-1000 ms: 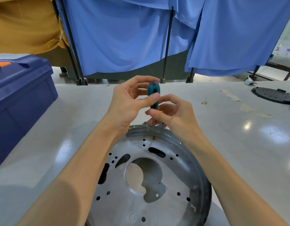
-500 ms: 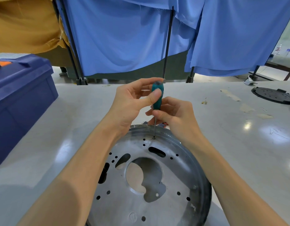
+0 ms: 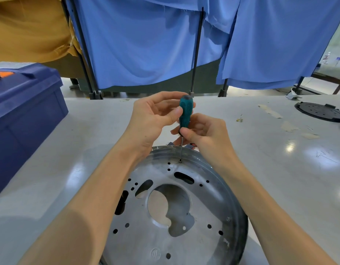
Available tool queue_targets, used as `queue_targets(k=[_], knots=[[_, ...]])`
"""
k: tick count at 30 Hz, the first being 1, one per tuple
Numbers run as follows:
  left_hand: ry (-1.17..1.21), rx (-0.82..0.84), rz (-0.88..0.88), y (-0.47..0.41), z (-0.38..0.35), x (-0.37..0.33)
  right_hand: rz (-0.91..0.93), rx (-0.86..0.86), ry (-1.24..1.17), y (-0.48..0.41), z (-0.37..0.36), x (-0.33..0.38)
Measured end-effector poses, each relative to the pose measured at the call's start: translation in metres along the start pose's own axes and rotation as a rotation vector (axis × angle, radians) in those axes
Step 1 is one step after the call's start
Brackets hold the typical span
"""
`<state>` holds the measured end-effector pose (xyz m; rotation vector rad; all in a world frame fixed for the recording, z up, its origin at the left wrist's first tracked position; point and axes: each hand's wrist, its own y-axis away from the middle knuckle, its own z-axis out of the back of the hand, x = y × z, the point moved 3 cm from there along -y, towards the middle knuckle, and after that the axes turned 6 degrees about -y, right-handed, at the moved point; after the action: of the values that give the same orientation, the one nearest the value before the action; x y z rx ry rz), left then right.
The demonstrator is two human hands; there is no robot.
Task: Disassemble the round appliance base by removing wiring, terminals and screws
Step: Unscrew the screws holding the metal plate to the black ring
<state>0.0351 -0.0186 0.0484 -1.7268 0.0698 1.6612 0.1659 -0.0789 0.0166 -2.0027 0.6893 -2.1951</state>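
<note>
A round metal appliance base (image 3: pixel 184 241) with several holes and a large centre opening lies on the white table near me. A teal-handled screwdriver (image 3: pixel 185 113) stands upright, its tip on a small screw (image 3: pixel 180 160) near the base's far rim. My left hand (image 3: pixel 155 119) pinches the upper handle with its thumb and fingers. My right hand (image 3: pixel 205 134) pinches the handle's lower end where the shaft starts. Bits of coloured wiring (image 3: pixel 190 146) peek out behind the far rim, mostly hidden by my right hand.
A dark blue plastic toolbox (image 3: pixel 26 115) stands at the left on the table. A black round cover (image 3: pixel 320 112) lies at the far right, with tape scraps (image 3: pixel 270 111) near it. Blue curtains on black stands (image 3: pixel 196 54) hang behind the table.
The screwdriver handle has tilted slightly to the right and my fingers have shifted on it, as in turning. The tip stays on the same screw; the base has not moved.
</note>
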Motion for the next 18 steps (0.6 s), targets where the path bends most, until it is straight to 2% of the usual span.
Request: queue_targets(k=[5, 9, 12, 16, 18], knots=[[-0.077, -0.037, 0.013, 0.0, -0.001, 0.0, 0.007, -0.009, 0.014, 0.0, 0.0, 0.001], [0.02, 0.013, 0.028, -0.001, -0.003, 0.001, 0.0, 0.008, -0.011, 0.0, -0.001, 0.0], [-0.022, -0.001, 0.02, -0.003, -0.003, 0.002, 0.017, -0.014, -0.024, -0.001, 0.0, 0.001], [-0.384, -0.095, 0.102, -0.002, 0.002, 0.009, 0.116, -0.181, -0.047, 0.0, 0.006, 0.005], [-0.602, -0.05, 0.137, 0.0, 0.001, 0.012, 0.182, -0.299, -0.04, 0.001, 0.011, 0.008]])
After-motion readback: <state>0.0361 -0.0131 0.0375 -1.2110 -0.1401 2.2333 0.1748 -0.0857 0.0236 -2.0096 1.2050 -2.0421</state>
